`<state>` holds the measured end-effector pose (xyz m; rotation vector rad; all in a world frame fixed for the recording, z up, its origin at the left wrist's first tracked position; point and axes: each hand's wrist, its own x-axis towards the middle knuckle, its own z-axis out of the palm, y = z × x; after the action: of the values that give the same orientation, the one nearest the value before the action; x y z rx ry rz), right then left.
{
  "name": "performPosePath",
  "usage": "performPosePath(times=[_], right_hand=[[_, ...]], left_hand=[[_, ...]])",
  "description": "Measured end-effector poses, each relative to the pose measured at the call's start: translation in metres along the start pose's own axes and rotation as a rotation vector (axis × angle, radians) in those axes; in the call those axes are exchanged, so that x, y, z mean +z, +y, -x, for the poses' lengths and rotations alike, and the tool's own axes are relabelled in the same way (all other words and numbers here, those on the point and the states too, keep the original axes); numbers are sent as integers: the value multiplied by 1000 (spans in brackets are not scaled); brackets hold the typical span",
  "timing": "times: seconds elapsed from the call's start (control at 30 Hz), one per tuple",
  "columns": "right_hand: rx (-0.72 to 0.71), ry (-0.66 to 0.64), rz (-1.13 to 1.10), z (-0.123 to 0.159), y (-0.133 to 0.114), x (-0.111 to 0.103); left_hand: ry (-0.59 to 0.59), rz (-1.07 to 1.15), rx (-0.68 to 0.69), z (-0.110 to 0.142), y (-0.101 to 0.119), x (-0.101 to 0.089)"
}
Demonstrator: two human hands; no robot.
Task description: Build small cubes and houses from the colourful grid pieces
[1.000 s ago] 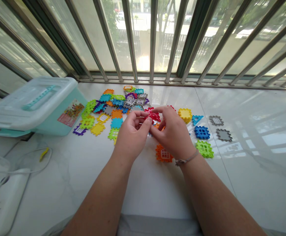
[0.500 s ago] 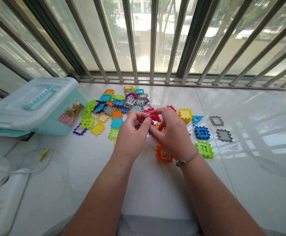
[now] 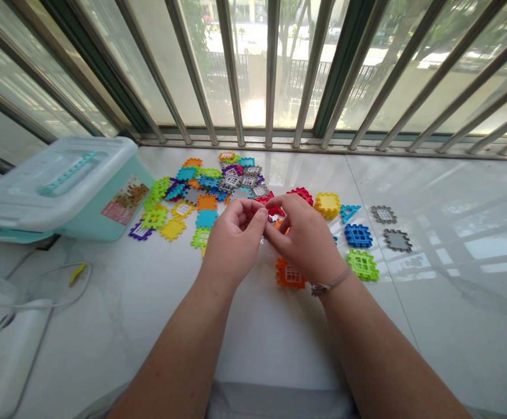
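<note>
My left hand [image 3: 236, 244] and my right hand [image 3: 303, 238] meet over the white marble counter [image 3: 275, 343], fingertips close together. Between them they pinch a red interlocking plastic piece [image 3: 276, 212], mostly hidden by my fingers. A second red piece [image 3: 301, 195] lies just beyond my right hand. An orange waffle-grid piece [image 3: 289, 273] lies below my right fingers. A heap of multicoloured plastic building pieces [image 3: 207, 189] spreads beyond my left hand. A thin bracelet [image 3: 331, 281] circles my right wrist.
A pale turquoise plastic storage box [image 3: 61, 189] with a lid stands at the left. Loose yellow, blue, green and grey pieces [image 3: 362, 235] lie to the right. Metal window bars [image 3: 271, 70] run along the far edge. A white cable [image 3: 61, 279] lies at the near left.
My right hand has shifted slightly toward me and left, uncovering the second red piece on the counter. The pinched red piece sits lower and is more hidden behind my fingers.
</note>
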<state>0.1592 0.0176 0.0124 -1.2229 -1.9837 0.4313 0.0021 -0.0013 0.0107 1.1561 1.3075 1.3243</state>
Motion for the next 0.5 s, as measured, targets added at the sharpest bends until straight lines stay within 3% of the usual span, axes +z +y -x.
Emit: performPosePath(times=[0.37, 0.5], right_hand=[[21, -54, -11, 0, -2, 0], [40, -128, -7, 0, -2, 2]], left_hand=[[-28, -30, -22, 0, 2, -1], [-62, -165, -68, 3, 3, 2]])
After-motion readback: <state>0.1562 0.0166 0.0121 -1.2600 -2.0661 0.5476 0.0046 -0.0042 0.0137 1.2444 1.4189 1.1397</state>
